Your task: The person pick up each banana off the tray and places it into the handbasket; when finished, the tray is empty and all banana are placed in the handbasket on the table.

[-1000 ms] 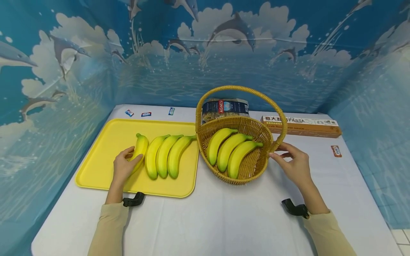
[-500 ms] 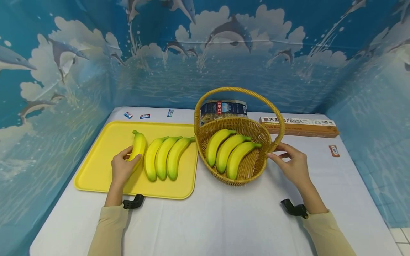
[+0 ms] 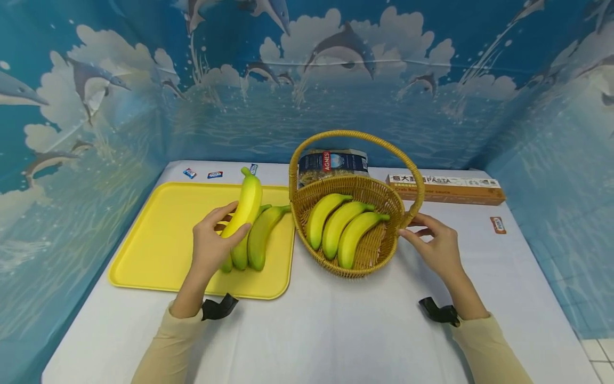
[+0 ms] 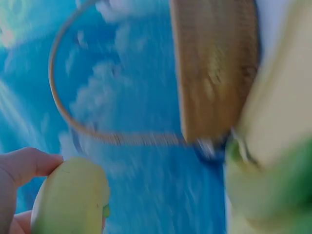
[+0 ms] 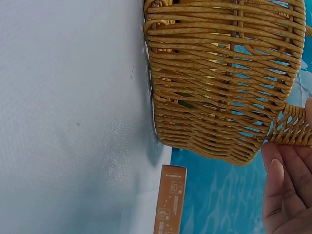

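Note:
My left hand grips a banana between thumb and fingers, raised above the yellow tray. Beneath it lie several more bananas on the tray, partly hidden by the hand. In the left wrist view the held banana is seen end-on beside the thumb. On the right, a wicker basket with a tall handle contains 3 bananas side by side. My right hand pinches the base of the basket's handle; the right wrist view shows these fingers at the handle's foot.
Behind the basket stands a pasta bag. A long pasta box lies at the back right, with a small wrapped candy near it. More small candies lie behind the tray. A patterned curtain surrounds the white table.
My left hand has lifted the leftmost banana off the tray and carried it right, over the other bananas. The right hand stays at the basket handle.

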Available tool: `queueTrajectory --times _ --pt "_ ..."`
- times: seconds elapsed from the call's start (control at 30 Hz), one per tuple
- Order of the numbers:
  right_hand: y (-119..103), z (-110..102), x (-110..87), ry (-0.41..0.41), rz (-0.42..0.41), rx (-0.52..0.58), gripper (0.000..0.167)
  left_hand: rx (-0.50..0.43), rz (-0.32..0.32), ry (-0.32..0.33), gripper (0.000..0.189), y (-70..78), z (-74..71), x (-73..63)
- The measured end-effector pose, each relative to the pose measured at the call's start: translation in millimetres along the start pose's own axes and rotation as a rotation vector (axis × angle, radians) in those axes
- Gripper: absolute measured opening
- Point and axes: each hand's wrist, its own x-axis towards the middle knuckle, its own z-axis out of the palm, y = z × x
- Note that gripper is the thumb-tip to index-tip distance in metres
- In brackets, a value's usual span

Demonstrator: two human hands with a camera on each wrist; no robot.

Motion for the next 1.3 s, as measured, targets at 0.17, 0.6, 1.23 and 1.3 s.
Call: queueTrajectory --times 0.17,0.6,1.23,1.3 --pt "-0.9 0.0 0.8 -0.002 0.001 0.002 0.043 -0.026 0.14 -0.108 0.051 34.1 29.6 -1.8" --pt "0.5 -0.3 1.8 -0.006 -0.005 -0.007 0.043 -0.028 0.264 -0.424 0.05 86.4 124.9 1.8" --pt "1.1 -0.5 2.2 -0.013 0.006 -0.005 0.043 0.227 0.186 -0.582 0.053 80.9 210.1 1.9" --pt "0.8 -0.6 2.1 -0.014 0.006 -0.002 0.043 0.229 0.17 -0.59 0.053 79.8 213.8 1.2"
